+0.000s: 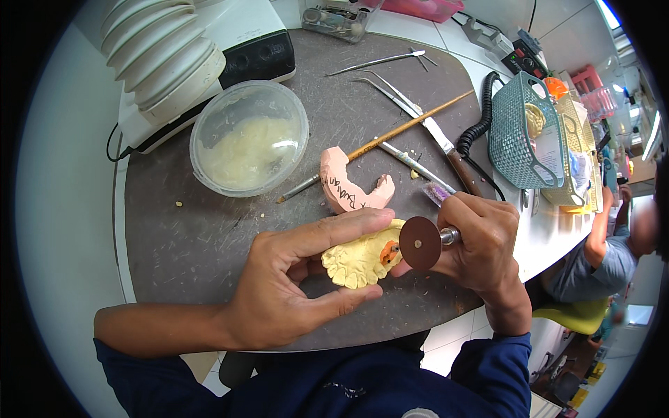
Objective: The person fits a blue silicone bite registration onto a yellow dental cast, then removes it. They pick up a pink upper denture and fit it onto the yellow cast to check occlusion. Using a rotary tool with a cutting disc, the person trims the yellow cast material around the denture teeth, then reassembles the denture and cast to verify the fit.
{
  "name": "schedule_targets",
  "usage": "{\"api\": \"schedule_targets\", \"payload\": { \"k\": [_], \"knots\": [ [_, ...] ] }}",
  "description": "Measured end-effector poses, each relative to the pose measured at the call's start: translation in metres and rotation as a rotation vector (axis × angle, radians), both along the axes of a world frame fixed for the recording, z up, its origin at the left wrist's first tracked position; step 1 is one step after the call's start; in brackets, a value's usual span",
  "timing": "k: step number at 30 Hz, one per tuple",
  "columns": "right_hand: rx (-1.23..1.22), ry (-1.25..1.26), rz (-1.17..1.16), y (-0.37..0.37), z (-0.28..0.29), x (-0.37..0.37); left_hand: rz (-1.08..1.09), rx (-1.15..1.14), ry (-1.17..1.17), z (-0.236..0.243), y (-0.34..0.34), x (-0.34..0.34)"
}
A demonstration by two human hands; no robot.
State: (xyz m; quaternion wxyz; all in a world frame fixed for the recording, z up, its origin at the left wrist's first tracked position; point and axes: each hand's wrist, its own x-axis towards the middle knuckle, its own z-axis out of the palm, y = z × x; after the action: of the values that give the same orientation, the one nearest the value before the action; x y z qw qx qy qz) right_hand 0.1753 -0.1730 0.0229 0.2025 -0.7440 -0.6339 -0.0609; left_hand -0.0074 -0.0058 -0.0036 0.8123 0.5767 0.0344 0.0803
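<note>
My left hand (282,282) grips a yellow plaster dental model (355,261) between thumb and fingers, its row of teeth facing up. An orange patch (388,252) with a small dark and metallic spot sits on the model's right part. In my right hand (481,240) is a rotary handpiece (450,235) carrying a thin brown cutting disc (420,244). The disc stands at the model's right edge and covers part of it; whether they touch I cannot tell. Just beyond the model lies a pink horseshoe-shaped plaster piece (348,182) with handwriting on it.
A round tub (249,139) of whitish paste stands left, before a white machine with a ribbed hose (164,56). Beyond lie a wooden-handled brush (411,125), a knife (442,139) and tweezers (390,94). Baskets (523,132) stand right, beside a coiled black cord (477,125). Another person (592,258) sits far right.
</note>
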Motion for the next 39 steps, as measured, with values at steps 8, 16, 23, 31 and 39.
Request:
{"api": "schedule_targets", "payload": {
  "k": [8,16,23,31,39],
  "knots": [
    [0.025,0.008,-0.001,0.0005,-0.0046,0.0008,-0.004,0.003,-0.001,0.0003,-0.0001,-0.0003],
    [0.032,-0.002,0.021,0.0004,0.0017,-0.0001,-0.041,-0.049,0.042,0.002,0.0007,0.0008],
    [0.004,0.024,0.027,-0.0012,0.0022,0.0006,-0.046,-0.042,0.034,0.0023,0.0022,-0.0002],
    [0.002,0.014,0.026,-0.002,-0.0009,0.0011,-0.043,-0.041,0.02,0.0016,0.0017,-0.0005],
    [0.004,0.005,0.042,-0.0002,0.0001,-0.0003,-0.024,-0.021,0.011,0.0003,0.0007,0.0002]
  ]
}}
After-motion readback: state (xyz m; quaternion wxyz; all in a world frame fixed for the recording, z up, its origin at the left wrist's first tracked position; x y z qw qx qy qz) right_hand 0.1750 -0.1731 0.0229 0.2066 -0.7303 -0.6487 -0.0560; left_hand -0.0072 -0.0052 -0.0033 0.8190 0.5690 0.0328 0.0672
